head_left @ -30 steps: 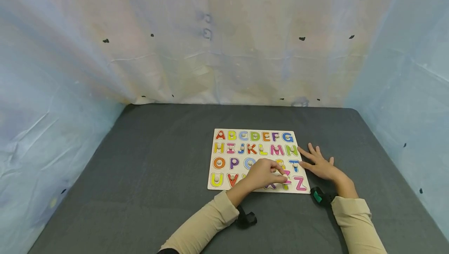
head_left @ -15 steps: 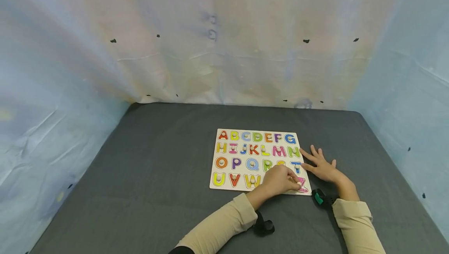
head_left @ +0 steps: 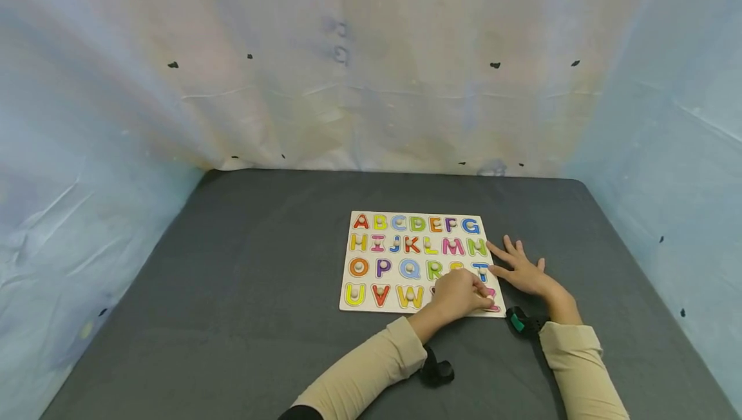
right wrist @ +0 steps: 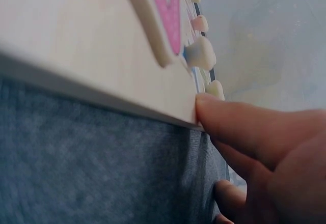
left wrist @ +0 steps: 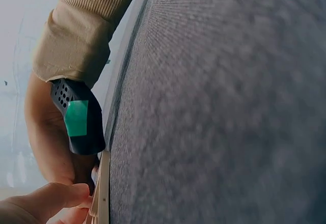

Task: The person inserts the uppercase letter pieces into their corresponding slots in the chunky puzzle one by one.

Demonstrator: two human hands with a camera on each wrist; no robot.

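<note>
An alphabet peg puzzle board point(head_left: 371, 280) lies on the table, its rows of coloured letters topped by round knobs. My left hand point(head_left: 456, 294) is over the lower right corner, thumb and fingers pinching the knob of the pink letter Z piece point(head_left: 493, 308). That piece sits tilted at its place in the right wrist view, part of it raised off the board. My left hand hides the letters X and Y. My right hand point(head_left: 524, 273) lies spread beside the right edge, with a fingertip point(right wrist: 206, 104) touching the board near the blue T piece point(head_left: 480, 270).
The grey cloth-covered table point(head_left: 261, 265) extends around the board. Pale sheeting point(head_left: 406, 85) hangs at the back and both sides. A black wrist strap point(head_left: 437, 368) is on the left wrist, and a black device with a green patch point(left wrist: 77, 118) is on the right.
My left hand has moved right with the pink Z piece, from over the Y to the lower right corner. My right hand stays at the board's right edge.
</note>
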